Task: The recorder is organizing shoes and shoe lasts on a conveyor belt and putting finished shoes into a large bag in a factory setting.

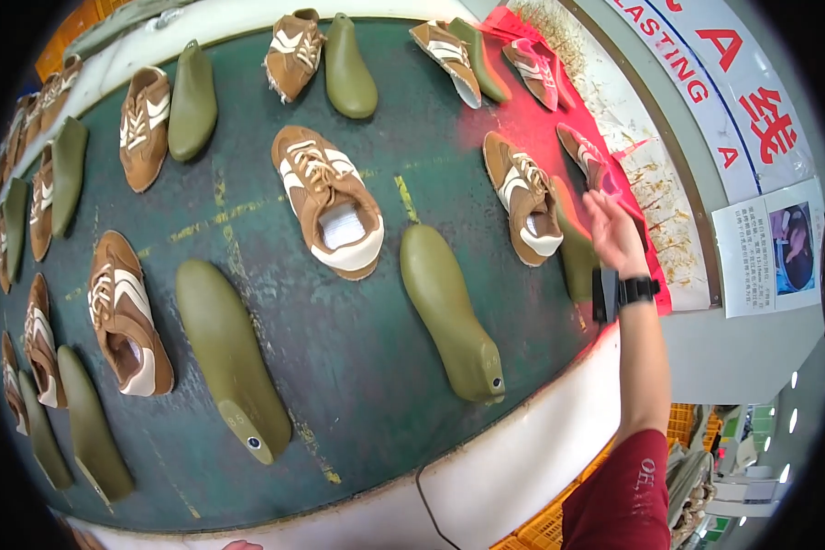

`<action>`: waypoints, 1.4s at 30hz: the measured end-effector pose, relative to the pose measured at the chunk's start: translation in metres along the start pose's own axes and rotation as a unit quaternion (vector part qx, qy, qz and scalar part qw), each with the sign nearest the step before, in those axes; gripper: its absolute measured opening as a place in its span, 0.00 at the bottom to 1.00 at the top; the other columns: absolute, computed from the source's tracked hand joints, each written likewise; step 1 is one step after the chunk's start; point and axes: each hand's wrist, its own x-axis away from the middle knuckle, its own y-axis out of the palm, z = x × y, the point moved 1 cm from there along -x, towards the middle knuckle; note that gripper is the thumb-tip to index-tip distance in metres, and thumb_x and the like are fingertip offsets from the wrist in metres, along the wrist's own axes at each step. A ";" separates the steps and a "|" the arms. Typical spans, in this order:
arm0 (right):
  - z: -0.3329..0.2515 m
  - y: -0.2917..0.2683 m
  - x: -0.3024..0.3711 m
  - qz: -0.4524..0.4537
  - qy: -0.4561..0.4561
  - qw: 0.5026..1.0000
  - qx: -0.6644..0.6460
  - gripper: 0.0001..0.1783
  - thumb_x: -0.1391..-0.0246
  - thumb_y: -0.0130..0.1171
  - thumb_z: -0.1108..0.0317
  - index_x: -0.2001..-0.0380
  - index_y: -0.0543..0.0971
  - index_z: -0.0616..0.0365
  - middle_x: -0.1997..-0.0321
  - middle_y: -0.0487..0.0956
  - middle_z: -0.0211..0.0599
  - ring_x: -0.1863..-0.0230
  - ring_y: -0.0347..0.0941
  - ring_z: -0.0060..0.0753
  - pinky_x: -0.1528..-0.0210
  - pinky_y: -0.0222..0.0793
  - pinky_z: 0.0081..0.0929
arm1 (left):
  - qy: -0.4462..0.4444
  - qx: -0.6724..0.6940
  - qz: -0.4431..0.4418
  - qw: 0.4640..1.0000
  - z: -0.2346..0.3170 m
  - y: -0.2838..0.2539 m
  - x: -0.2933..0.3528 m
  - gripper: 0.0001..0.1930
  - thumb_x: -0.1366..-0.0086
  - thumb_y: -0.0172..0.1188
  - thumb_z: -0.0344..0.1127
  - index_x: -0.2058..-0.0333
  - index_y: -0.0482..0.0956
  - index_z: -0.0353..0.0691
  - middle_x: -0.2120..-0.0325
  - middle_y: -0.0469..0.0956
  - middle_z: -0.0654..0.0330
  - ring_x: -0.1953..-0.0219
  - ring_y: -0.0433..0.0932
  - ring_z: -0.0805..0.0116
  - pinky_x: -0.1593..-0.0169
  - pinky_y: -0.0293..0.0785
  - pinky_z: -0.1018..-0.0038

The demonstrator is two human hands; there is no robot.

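My right hand [616, 236], with a black band and device on its wrist, stretches to the right edge of the green work surface [339, 440]. Its fingers are extended and hold nothing I can see. Just past the fingertips lies a brown-and-white shoe upper [581, 151], tinted by red light. Left of the hand are another laced brown shoe upper [522, 197] and an olive shoe last [573, 243]. Only a sliver of my left hand [243, 545] shows at the bottom edge, its fingers mostly hidden.
More shoe uppers, such as one in the middle [330, 206], lie beside olive lasts [449, 312] across the surface. A red-lit opening with frayed bristles [651, 174] borders the right side. Orange crates [545, 527] stand below. A printed sheet [772, 247] hangs at right.
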 end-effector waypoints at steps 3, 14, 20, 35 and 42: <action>0.022 0.046 0.096 0.009 0.019 0.983 0.181 0.19 0.40 0.46 0.66 0.48 0.66 0.62 0.61 0.78 0.44 0.67 0.77 0.29 0.68 0.75 0.18 | -0.015 0.012 -0.049 0.999 -0.005 0.000 -0.004 0.20 0.38 0.50 0.25 0.47 0.64 0.32 0.53 0.72 0.53 0.48 0.70 0.63 0.43 0.61 0.70; 0.055 0.101 0.372 -0.056 0.074 0.939 0.330 0.15 0.42 0.49 0.71 0.53 0.71 0.68 0.65 0.79 0.46 0.68 0.77 0.31 0.62 0.73 0.24 | 0.133 0.044 -0.094 0.986 -0.038 -0.036 0.059 0.17 0.43 0.54 0.22 0.53 0.69 0.32 0.58 0.74 0.57 0.53 0.73 0.69 0.47 0.67 0.74; 0.134 0.096 0.496 -0.228 0.104 0.896 0.366 0.15 0.44 0.51 0.70 0.56 0.72 0.69 0.66 0.79 0.45 0.68 0.76 0.31 0.64 0.73 0.25 | 0.233 -0.077 -0.129 0.961 -0.069 -0.029 0.146 0.16 0.39 0.55 0.29 0.52 0.69 0.33 0.59 0.75 0.58 0.53 0.73 0.70 0.47 0.67 0.75; 0.355 0.181 0.664 -0.714 0.201 0.430 0.515 0.15 0.43 0.51 0.69 0.54 0.73 0.62 0.66 0.80 0.35 0.67 0.74 0.20 0.64 0.71 0.18 | 0.158 -0.294 0.300 0.894 -0.303 -0.082 0.392 0.23 0.42 0.56 0.40 0.50 0.67 0.35 0.62 0.75 0.47 0.59 0.73 0.47 0.55 0.70 0.61; 0.435 0.226 0.736 -0.752 0.171 0.333 0.542 0.15 0.45 0.52 0.71 0.55 0.73 0.65 0.65 0.80 0.39 0.63 0.76 0.24 0.59 0.70 0.20 | 0.153 -0.232 0.266 0.923 -0.355 -0.137 0.426 0.25 0.42 0.56 0.42 0.49 0.66 0.36 0.61 0.75 0.45 0.57 0.74 0.49 0.53 0.69 0.63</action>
